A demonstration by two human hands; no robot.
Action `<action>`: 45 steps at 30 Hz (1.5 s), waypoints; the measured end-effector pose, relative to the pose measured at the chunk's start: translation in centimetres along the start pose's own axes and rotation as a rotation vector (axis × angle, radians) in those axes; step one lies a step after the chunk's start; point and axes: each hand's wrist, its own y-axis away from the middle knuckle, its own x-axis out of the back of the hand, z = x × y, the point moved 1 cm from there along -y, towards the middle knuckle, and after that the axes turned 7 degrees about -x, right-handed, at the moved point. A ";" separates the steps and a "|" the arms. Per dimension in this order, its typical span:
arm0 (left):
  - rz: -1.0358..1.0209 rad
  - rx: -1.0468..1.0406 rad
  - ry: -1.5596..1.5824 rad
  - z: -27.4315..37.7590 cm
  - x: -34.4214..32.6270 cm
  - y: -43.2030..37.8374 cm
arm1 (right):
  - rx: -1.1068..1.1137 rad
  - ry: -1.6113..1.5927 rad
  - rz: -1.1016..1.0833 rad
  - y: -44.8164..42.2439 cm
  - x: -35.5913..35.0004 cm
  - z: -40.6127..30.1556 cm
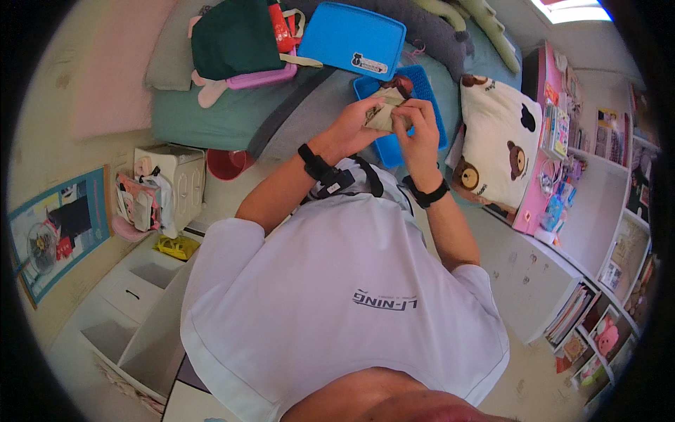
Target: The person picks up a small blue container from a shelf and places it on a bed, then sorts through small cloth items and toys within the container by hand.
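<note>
Both hands are together over a blue plastic basket [435, 111] with a lattice side, which rests on the bed. My left hand [357, 124] grips a pale beige-green folded piece, perhaps cloth [387, 113], with darker marks at its left edge. From the other side, the bent fingers of my right hand [417, 124] pinch the same piece. Just beyond it a dark red bundle [399, 83] shows at the basket's far end; its kind is unclear. A blue plastic lid [350, 37] with a cat sticker lies behind the basket. My hands hide part of the basket's inside.
On the bed [211, 126], a dark green bag [234, 42] lies over a pink plastic box [263, 78]. A bear-print pillow [498, 137] stands right of the basket, by a pink-edged shelf [532, 195]. Left are a red bucket [228, 164] and a white cabinet [182, 179].
</note>
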 end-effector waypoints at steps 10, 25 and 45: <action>0.267 0.029 0.215 -3.6 5.2 2.9 | -0.022 0.395 -0.201 5.4 -4.0 2.6; 0.146 0.192 -0.437 -0.4 3.6 3.3 | -0.681 -0.533 -0.008 6.6 -5.1 6.0; 0.057 0.151 -0.604 4.1 4.1 1.0 | -0.708 -1.019 -0.348 2.5 -2.3 4.2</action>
